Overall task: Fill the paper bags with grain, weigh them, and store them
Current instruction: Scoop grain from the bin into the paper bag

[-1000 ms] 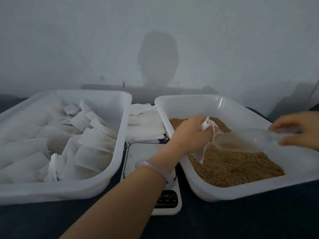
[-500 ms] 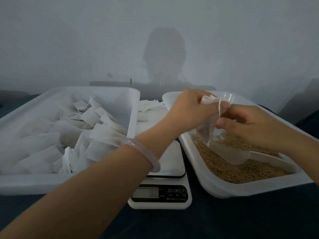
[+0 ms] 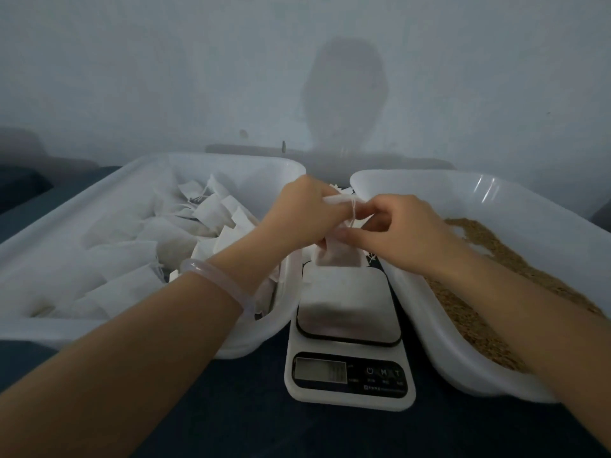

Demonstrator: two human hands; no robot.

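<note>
A small white paper bag (image 3: 337, 256) hangs above the far end of the white digital scale (image 3: 347, 325). My left hand (image 3: 297, 213) grips the bag's top. My right hand (image 3: 400, 226) pinches the bag's thin drawstring at the neck. Both hands meet over the gap between the two tubs. The right white tub (image 3: 429, 325) holds brown grain (image 3: 479, 328). The left white tub (image 3: 139, 166) holds several filled white bags (image 3: 132, 252). The scoop is not in sight.
The scale's display and buttons (image 3: 350, 371) face me on the dark table (image 3: 314, 431). A pale wall (image 3: 198, 77) with a shadow stands close behind the tubs. Loose white bags (image 3: 344, 190) lie between the tubs beyond my hands.
My right hand put the scoop down in the grain and came to the bag. Both hands carried the bag left from over the grain tub to above the scale.
</note>
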